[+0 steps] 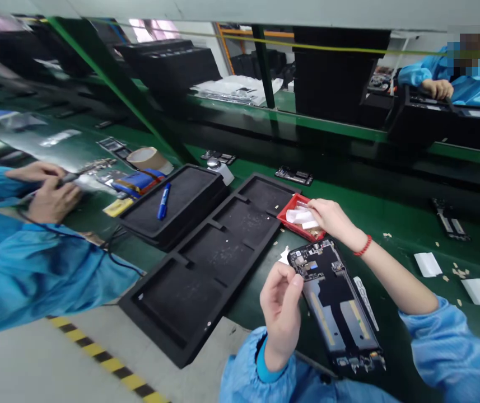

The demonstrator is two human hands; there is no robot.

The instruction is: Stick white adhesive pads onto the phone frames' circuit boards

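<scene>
An opened phone (327,302), its internal parts exposed, lies on the green bench in front of me. My left hand (282,305) is beside its upper left corner, thumb and forefinger closed together; whatever they pinch, if anything, is too small to make out. Beyond the phone stands a small red tray (282,217) with white slips (301,217) and little tan pieces inside. My right hand (334,221) reaches over the tray's right side, fingers closed and pointing down into it. Its fingertips are partly hidden, so what they grip cannot be told.
A long black compartment tray (231,240) and a stacked black tray (176,196) with a blue marker (163,201) lie leftward. A co-worker's hands (52,196) work at far left. Phone parts (294,175) and white packets (428,265) lie around the bench (399,224).
</scene>
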